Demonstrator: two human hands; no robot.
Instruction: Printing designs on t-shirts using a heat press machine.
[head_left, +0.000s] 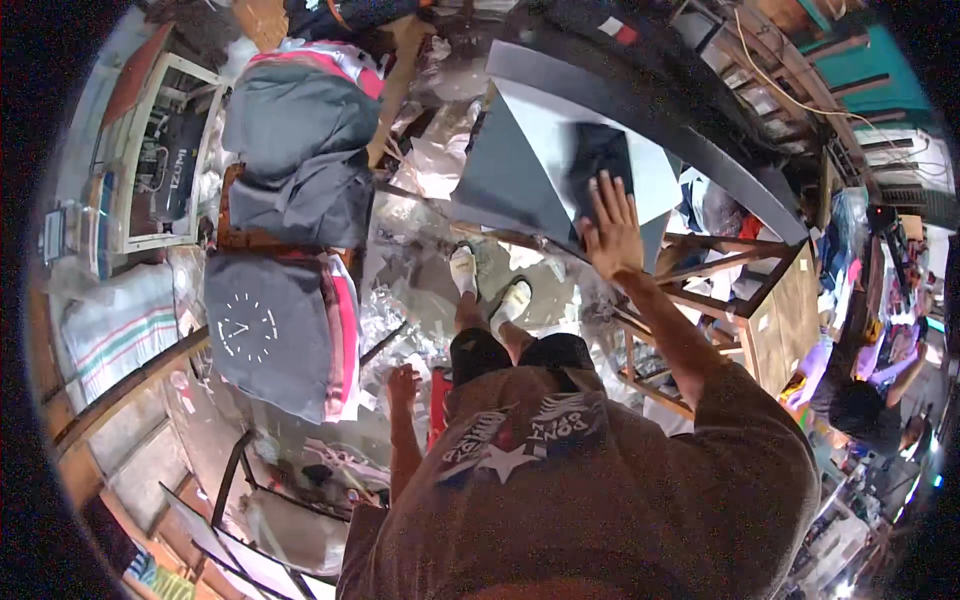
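Observation:
My right hand point(612, 230) lies flat with its fingers spread. It presses on a small dark piece of cloth point(597, 160) on the work surface, over a bright white area point(545, 110) beside a dark grey sheet point(495, 170). At my left side my left hand point(403, 385) hangs low by a red stool point(438, 400). Its fingers are loosely bent, and nothing shows in them. Off to the left are stacks of folded cloth: a grey bundle point(300, 115) with pink and white layers and a dark grey stack point(265, 335) with a white dial-like print.
A wooden frame table point(780, 320) stands at the right. Plastic and scraps litter the floor around my sandalled feet point(510, 300). A white-framed cabinet point(170, 150) is at the far left, a metal frame point(235, 480) at lower left. Another person point(865, 410) is at the far right.

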